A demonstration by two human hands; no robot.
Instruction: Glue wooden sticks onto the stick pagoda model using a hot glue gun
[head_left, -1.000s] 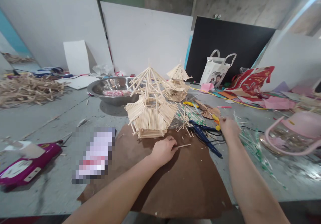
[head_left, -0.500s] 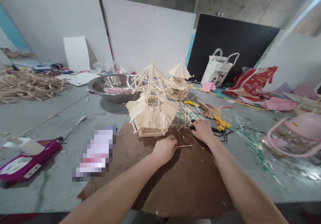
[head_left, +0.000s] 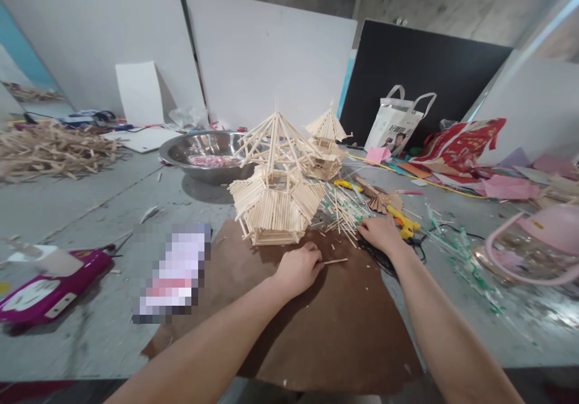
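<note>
A pavilion model of thin wooden sticks (head_left: 274,196) stands at the far edge of a brown mat (head_left: 316,313). My left hand (head_left: 297,267) rests on the mat just in front of it, fingers closed, pinching a short stick (head_left: 335,261) that points right. My right hand (head_left: 382,234) lies at the mat's right corner with its fingers down among the loose sticks (head_left: 344,211); what it holds, if anything, is hidden. A yellow glue gun (head_left: 404,223) lies just right of that hand.
A smaller stick pavilion (head_left: 325,145) and a steel bowl (head_left: 203,157) stand behind the model. A heap of sticks (head_left: 49,151) lies far left, a magenta case (head_left: 45,289) near left, a pink-lidded container (head_left: 534,244) at right, with bags and coloured paper behind.
My right hand came left from the glue gun to the loose sticks, then shifted slightly right. My left hand stayed put, holding its stick.
</note>
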